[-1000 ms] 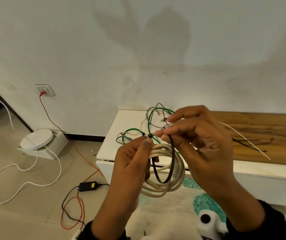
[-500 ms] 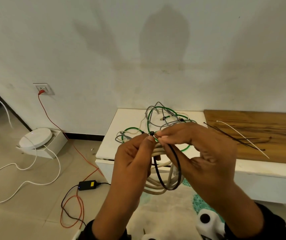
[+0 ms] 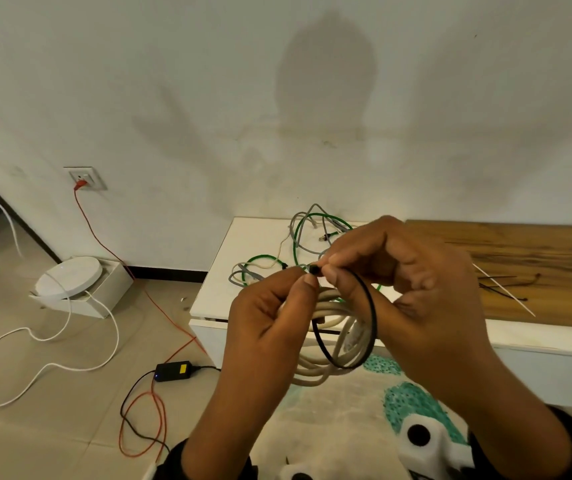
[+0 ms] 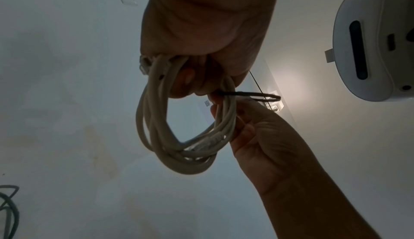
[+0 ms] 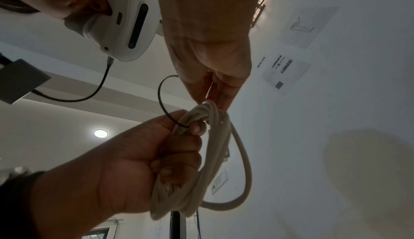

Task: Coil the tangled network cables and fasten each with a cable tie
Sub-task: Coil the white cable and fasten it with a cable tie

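Note:
A beige network cable coil (image 3: 333, 344) hangs from my left hand (image 3: 307, 277), whose lower fingers curl round its strands. A black cable tie (image 3: 371, 317) loops loosely round the coil. Its small head (image 3: 314, 269) sits pinched between my left thumb and forefinger. My right hand (image 3: 329, 268) pinches the tie right beside that head, fingertips touching the left ones. The left wrist view shows the coil (image 4: 186, 136) under the left fist and the tie (image 4: 251, 95) edge-on. In the right wrist view the tie's loop (image 5: 160, 97) arcs from the right fingers to the coil (image 5: 224, 154).
Behind my hands, tangled green and grey cables (image 3: 303, 237) lie on a white table (image 3: 253, 237). Spare black and white cable ties (image 3: 506, 287) rest on a wooden board (image 3: 537, 258). On the floor at left are a boxed white disc (image 3: 70, 277), an orange cord and a black adapter (image 3: 173, 370).
My right fingertips have dropped and closed in on the left thumb, meeting at the tie's head. The loop around the coil stays wide.

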A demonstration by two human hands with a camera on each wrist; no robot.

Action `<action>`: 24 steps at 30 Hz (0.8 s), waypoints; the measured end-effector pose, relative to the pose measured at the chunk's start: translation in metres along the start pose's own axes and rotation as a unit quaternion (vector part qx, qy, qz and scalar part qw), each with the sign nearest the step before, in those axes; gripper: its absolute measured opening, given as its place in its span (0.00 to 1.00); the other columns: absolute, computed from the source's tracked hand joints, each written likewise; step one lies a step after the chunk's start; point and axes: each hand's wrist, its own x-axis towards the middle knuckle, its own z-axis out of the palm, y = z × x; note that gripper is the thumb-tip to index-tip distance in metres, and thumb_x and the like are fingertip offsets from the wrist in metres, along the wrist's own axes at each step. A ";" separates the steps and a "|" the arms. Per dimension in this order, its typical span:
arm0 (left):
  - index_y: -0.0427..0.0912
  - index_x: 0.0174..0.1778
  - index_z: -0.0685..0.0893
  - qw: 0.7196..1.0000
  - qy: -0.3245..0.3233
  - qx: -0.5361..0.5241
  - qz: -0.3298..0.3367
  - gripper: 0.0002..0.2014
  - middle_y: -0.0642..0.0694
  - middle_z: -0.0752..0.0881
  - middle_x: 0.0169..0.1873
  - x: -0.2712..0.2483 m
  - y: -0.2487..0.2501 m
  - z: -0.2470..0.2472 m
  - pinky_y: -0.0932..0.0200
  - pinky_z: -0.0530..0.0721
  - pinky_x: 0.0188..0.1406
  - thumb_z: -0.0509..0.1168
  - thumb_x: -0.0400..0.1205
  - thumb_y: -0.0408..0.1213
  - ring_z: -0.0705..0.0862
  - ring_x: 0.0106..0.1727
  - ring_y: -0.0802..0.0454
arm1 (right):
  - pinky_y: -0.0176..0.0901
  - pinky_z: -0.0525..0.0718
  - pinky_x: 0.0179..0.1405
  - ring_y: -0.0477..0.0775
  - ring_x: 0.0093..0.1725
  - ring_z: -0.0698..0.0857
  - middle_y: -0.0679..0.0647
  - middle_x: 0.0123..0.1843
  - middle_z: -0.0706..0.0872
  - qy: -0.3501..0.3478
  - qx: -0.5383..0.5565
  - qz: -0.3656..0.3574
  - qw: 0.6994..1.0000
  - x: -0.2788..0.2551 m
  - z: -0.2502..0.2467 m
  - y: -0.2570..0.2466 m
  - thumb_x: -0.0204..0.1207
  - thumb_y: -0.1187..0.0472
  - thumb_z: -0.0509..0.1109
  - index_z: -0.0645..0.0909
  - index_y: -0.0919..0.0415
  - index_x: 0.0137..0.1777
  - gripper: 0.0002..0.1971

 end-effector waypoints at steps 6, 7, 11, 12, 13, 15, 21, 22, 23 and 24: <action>0.37 0.39 0.82 0.999 -0.008 0.010 0.032 0.19 0.36 0.77 0.25 0.000 0.002 0.002 0.68 0.70 0.24 0.56 0.75 0.51 0.71 0.24 0.60 | 0.33 0.87 0.41 0.42 0.42 0.88 0.45 0.42 0.86 -0.026 -0.030 -0.003 0.999 0.004 -0.004 -0.002 0.72 0.70 0.73 0.84 0.59 0.44 0.05; 0.37 0.38 0.83 0.999 -0.013 0.012 0.039 0.19 0.36 0.78 0.25 0.000 0.003 0.002 0.69 0.70 0.24 0.56 0.76 0.50 0.71 0.25 0.59 | 0.34 0.87 0.41 0.42 0.42 0.88 0.45 0.42 0.86 -0.031 -0.031 0.000 0.999 0.004 -0.005 -0.001 0.71 0.70 0.73 0.84 0.59 0.44 0.06; 0.37 0.38 0.82 0.999 -0.027 0.009 0.043 0.18 0.40 0.78 0.24 0.000 0.007 0.001 0.70 0.71 0.25 0.57 0.77 0.49 0.72 0.25 0.60 | 0.41 0.88 0.45 0.49 0.46 0.90 0.48 0.46 0.90 -0.069 0.069 0.066 0.993 0.010 -0.011 0.003 0.71 0.71 0.74 0.87 0.58 0.44 0.07; 0.38 0.37 0.83 0.999 -0.034 -0.005 0.038 0.18 0.42 0.77 0.23 0.000 0.008 0.001 0.70 0.72 0.25 0.57 0.77 0.49 0.73 0.24 0.61 | 0.41 0.88 0.47 0.50 0.48 0.90 0.49 0.47 0.91 -0.086 0.108 0.087 0.987 0.012 -0.013 0.004 0.71 0.69 0.74 0.88 0.57 0.45 0.07; 0.39 0.36 0.83 0.999 -0.041 -0.022 0.026 0.18 0.42 0.77 0.22 -0.001 0.008 0.000 0.69 0.73 0.26 0.57 0.76 0.50 0.74 0.25 0.59 | 0.41 0.87 0.49 0.51 0.49 0.90 0.51 0.47 0.91 -0.103 0.147 0.103 0.978 0.014 -0.015 0.005 0.71 0.66 0.74 0.88 0.57 0.46 0.06; 0.38 0.31 0.80 0.997 -0.042 -0.054 -0.026 0.20 0.38 0.74 0.21 -0.001 0.008 -0.001 0.66 0.75 0.25 0.58 0.71 0.54 0.74 0.24 0.51 | 0.41 0.87 0.48 0.53 0.48 0.90 0.54 0.46 0.92 -0.127 0.192 0.117 0.966 0.017 -0.017 0.007 0.69 0.60 0.74 0.88 0.57 0.47 0.07; 0.53 0.16 0.85 0.977 -0.035 -0.140 -0.157 0.15 0.53 0.79 0.15 -0.004 0.009 0.001 0.61 0.72 0.26 0.70 0.70 0.42 0.74 0.18 0.60 | 0.35 0.86 0.47 0.49 0.45 0.90 0.52 0.43 0.91 -0.135 0.170 0.101 0.971 0.016 -0.014 0.017 0.67 0.69 0.76 0.87 0.57 0.47 0.11; 0.53 0.16 0.85 0.976 -0.037 -0.145 -0.159 0.15 0.53 0.78 0.15 -0.004 0.009 0.002 0.60 0.70 0.27 0.69 0.71 0.43 0.73 0.18 0.59 | 0.33 0.85 0.46 0.47 0.44 0.90 0.51 0.42 0.91 -0.123 0.164 0.087 0.975 0.016 -0.013 0.018 0.67 0.68 0.77 0.86 0.55 0.48 0.11; 0.54 0.16 0.84 0.975 -0.035 -0.151 -0.160 0.15 0.54 0.77 0.16 -0.004 0.010 0.002 0.59 0.69 0.27 0.69 0.71 0.42 0.72 0.19 0.59 | 0.32 0.85 0.46 0.46 0.43 0.90 0.50 0.41 0.91 -0.111 0.159 0.076 0.978 0.016 -0.011 0.019 0.67 0.67 0.76 0.85 0.54 0.48 0.11; 0.55 0.16 0.83 0.974 -0.037 -0.160 -0.158 0.15 0.54 0.76 0.15 -0.004 0.011 0.001 0.60 0.69 0.27 0.71 0.70 0.42 0.71 0.19 0.59 | 0.32 0.84 0.46 0.44 0.43 0.90 0.50 0.40 0.91 -0.101 0.150 0.065 0.981 0.015 -0.010 0.020 0.67 0.66 0.76 0.85 0.54 0.48 0.11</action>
